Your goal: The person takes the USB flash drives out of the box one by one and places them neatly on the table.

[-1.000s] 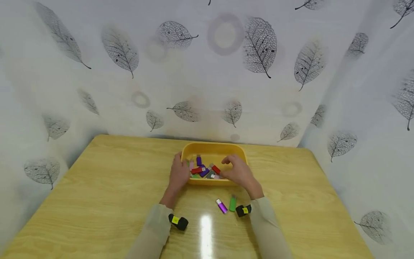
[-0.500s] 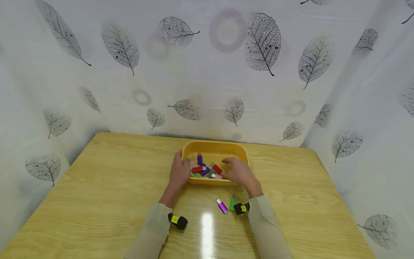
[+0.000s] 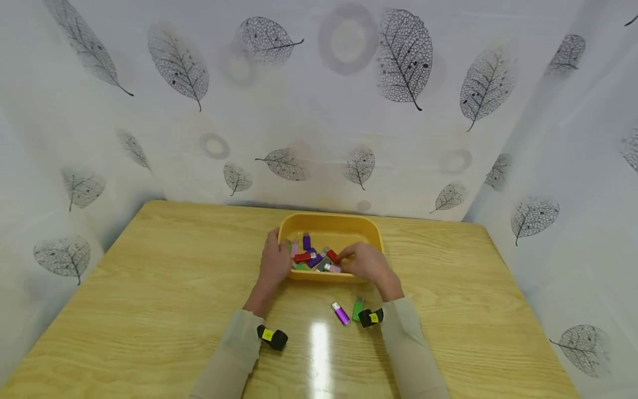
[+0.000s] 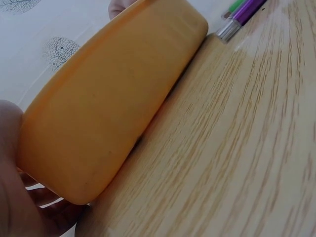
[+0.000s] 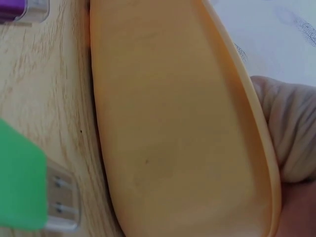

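A yellow plastic bin (image 3: pixel 326 277) stands on the table with several USB sticks in it: red, purple, green, grey and pink. My left hand (image 3: pixel 276 260) grips the bin's left end, its thumb at the rim and its fingers along the outside wall in the left wrist view. My right hand (image 3: pixel 366 261) reaches over the bin's right front edge. Its fingertips lie close to a red USB stick (image 3: pixel 332 255) and a pink USB stick (image 3: pixel 335 268); whether they touch is too small to tell. The bin wall hides these fingertips in the right wrist view.
On the wooden table (image 3: pixel 164 288), in front of the bin, lie a purple USB stick (image 3: pixel 341 313) and a green USB stick (image 3: pixel 358 309), the green one close to the right wrist's black camera (image 3: pixel 371 317). A leaf-patterned curtain (image 3: pixel 309 111) rises behind the table.
My right hand's index finger has come down and left toward the red USB stick, narrowing its gap to the thumb. The left hand keeps its hold on the bin. The head view tilts slightly.
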`<action>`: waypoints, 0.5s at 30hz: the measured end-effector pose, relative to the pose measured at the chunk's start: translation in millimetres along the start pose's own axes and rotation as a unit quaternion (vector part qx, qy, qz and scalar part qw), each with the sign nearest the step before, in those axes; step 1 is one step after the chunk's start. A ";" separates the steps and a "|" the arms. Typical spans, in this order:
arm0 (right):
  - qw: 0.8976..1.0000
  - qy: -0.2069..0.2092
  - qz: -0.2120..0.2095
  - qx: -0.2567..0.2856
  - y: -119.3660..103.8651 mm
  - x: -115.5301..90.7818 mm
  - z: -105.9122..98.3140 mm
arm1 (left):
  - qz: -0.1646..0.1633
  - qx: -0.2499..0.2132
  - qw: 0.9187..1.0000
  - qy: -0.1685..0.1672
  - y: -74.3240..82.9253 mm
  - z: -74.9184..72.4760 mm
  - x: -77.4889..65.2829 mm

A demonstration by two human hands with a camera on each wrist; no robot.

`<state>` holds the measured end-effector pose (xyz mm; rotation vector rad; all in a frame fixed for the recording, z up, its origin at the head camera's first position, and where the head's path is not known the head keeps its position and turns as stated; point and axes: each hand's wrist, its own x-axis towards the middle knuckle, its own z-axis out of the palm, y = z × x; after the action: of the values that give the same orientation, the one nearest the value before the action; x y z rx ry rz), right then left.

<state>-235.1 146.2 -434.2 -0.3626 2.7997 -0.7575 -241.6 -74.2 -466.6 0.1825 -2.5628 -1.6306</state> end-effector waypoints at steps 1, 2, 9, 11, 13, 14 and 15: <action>1.000 -0.002 0.001 0.000 0.1 0.1 0.2 | -0.001 0.000 1.000 -0.001 0.1 0.0 0.0; 1.000 -0.003 0.001 0.001 0.2 0.1 0.3 | -0.001 0.000 1.000 -0.002 0.1 -0.2 -0.1; 1.000 0.000 -0.002 -0.004 -0.6 0.9 0.4 | 0.003 0.004 1.000 0.002 0.4 -0.8 0.4; 1.000 0.002 -0.003 -0.008 -1.0 1.0 0.5 | 0.008 0.003 1.000 0.000 -0.1 -0.9 0.3; 1.000 0.005 -0.003 -0.011 -1.5 1.0 0.7 | 0.010 0.002 1.000 0.001 -0.5 -0.8 0.4; 1.000 0.006 -0.002 -0.014 -1.7 1.3 0.9 | 0.013 0.000 1.000 0.000 -0.7 -0.9 0.4; 1.000 0.006 -0.001 -0.016 -1.8 1.4 1.0 | 0.015 -0.002 1.000 -0.001 -1.0 -1.0 0.5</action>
<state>-235.9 143.9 -434.3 -0.3669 2.8262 -0.7189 -241.9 -75.6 -467.1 0.1418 -2.5510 -1.6269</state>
